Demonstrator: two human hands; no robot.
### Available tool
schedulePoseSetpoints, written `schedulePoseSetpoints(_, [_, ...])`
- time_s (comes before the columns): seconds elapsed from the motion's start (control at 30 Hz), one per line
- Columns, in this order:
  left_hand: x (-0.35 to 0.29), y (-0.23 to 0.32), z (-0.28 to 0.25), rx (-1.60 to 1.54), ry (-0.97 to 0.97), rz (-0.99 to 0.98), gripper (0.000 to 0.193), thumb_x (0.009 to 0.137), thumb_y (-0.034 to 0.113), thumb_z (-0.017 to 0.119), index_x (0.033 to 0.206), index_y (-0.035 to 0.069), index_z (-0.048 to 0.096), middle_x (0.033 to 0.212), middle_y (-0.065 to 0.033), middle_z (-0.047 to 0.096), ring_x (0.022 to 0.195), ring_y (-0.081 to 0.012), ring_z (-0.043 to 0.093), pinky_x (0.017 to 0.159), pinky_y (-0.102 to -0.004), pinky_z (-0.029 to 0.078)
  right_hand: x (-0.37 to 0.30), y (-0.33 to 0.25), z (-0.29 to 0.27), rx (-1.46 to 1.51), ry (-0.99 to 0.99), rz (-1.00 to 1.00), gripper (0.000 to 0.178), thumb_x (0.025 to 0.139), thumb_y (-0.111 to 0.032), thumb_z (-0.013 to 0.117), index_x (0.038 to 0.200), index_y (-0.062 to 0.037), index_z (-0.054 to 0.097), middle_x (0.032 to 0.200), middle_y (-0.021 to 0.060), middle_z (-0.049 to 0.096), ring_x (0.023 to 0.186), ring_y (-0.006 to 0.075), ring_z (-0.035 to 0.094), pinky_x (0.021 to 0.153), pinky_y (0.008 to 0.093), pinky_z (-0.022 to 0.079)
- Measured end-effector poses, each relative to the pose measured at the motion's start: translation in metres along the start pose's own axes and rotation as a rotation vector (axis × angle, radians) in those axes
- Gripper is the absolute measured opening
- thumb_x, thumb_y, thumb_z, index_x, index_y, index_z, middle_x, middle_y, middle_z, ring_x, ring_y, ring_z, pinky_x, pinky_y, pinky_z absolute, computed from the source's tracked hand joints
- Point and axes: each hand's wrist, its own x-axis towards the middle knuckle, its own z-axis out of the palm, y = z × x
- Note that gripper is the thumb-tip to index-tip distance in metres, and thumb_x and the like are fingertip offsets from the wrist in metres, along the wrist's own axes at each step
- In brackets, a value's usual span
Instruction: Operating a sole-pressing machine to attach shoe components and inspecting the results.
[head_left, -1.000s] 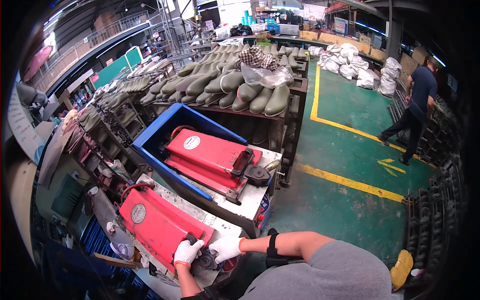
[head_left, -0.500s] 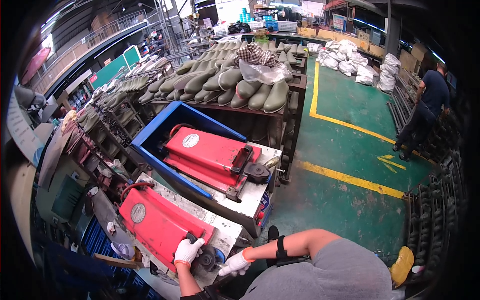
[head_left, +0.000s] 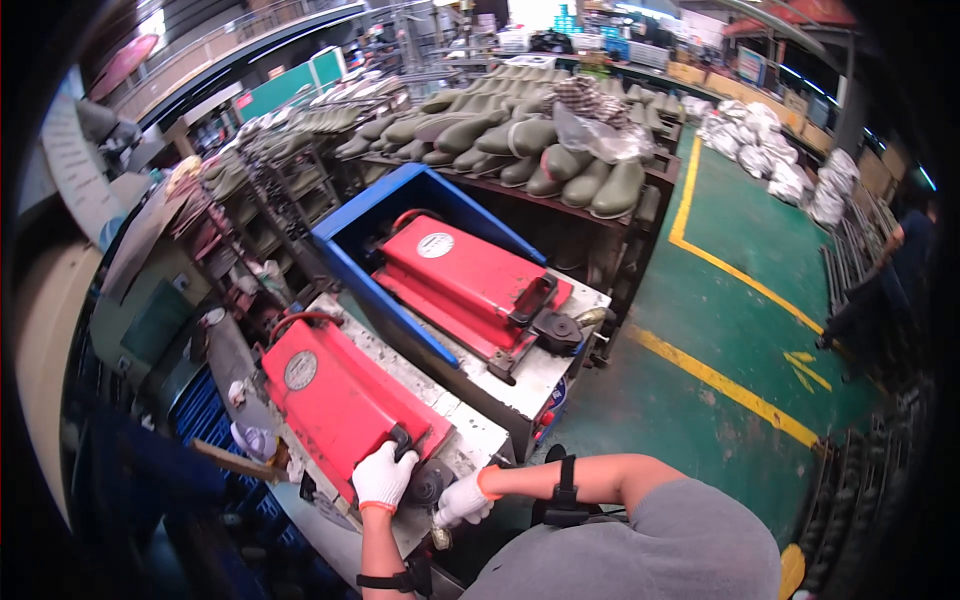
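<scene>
Both my hands wear white knitted gloves with orange cuffs and are at the front of the nearer red machine cover (head_left: 335, 390). My left hand (head_left: 383, 476) is closed over the black handle (head_left: 400, 438) at the cover's front end. Beside it sits a round dark part (head_left: 428, 484), between my two hands. My right hand (head_left: 466, 498) has its fingers curled just right of that round part. A shiny brass-coloured piece (head_left: 440, 538) sticks out below those fingers; what lies inside them is hidden.
A second red machine (head_left: 465, 270) stands beyond, within a blue frame (head_left: 365, 205). Behind it a rack carries many olive-green boots (head_left: 615, 190). White sacks (head_left: 750, 140) lie at the back right. Another person (head_left: 905, 265) stands at the dim right edge, by metal racks (head_left: 850, 480).
The whole scene has shifted rightward in the picture. My left hand stays on the handle. My right hand's fingers, earlier reaching past the round part, now look more curled, with the brass-coloured piece showing below.
</scene>
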Motion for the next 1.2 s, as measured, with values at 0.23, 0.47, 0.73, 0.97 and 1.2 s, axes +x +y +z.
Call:
schedulePoseSetpoints(0.23, [-0.015,0.020,-0.080,-0.115,0.182,0.026,0.038,0.089,0.044,0.071,0.100,0.008,0.073,0.085,-0.0202,0.074,0.083,-0.0396,0.073,0.078,-0.0493,0.056,-0.031,-0.020,-0.032,0.210,0.202,-0.180,0.036,0.107,-0.045,0.048,0.107,-0.0115,0.063,0.072,0.0011,0.061,0.054,0.0116,0.055,0.047,0.0298,0.046])
schedulePoseSetpoints(0.47, [0.006,0.020,-0.157,-0.042,0.716,0.381,0.055,0.081,0.021,0.083,0.132,0.008,0.069,0.121,-0.0142,0.071,0.115,-0.0335,0.066,0.100,-0.0442,0.051,0.003,-0.040,-0.088,0.053,0.960,-0.394,0.047,0.099,-0.036,0.060,0.126,0.0008,0.069,0.113,0.0275,0.072,0.115,0.0418,0.068,0.102,0.0450,0.051])
schedulePoseSetpoints(0.73, [0.027,-0.007,-0.198,0.127,0.988,0.256,0.055,0.084,0.022,0.080,0.136,0.008,0.067,0.136,-0.0162,0.065,0.131,-0.0358,0.057,0.115,-0.0460,0.041,0.091,-0.112,-0.084,-0.617,1.001,-0.109,0.092,0.085,-0.051,0.078,0.159,-0.0133,0.040,0.158,0.0318,0.037,0.123,0.0502,0.057,0.102,0.0511,0.054])
schedulePoseSetpoints(0.97, [-0.026,-0.016,-0.143,-0.326,1.122,0.333,0.038,0.087,-0.008,0.068,0.125,-0.002,0.069,0.128,-0.0166,0.068,0.127,-0.0319,0.061,0.112,-0.0410,0.046,0.094,-0.070,-0.115,-0.477,1.027,-0.290,0.084,0.083,-0.039,0.077,0.157,-0.0138,0.044,0.146,0.0320,0.047,0.121,0.0496,0.060,0.104,0.0525,0.051])
schedulePoseSetpoints(1.2, [-0.134,-0.036,0.005,-1.263,0.736,-0.348,0.051,0.099,0.016,0.069,0.146,0.002,0.054,0.131,-0.0155,0.064,0.120,-0.0245,0.063,0.105,-0.0392,0.051,0.003,-0.078,-0.087,0.687,0.530,-0.394,0.066,0.103,-0.036,0.056,0.161,-0.0065,0.041,0.123,0.0124,0.066,0.096,0.0172,0.064,0.072,0.0300,0.055])
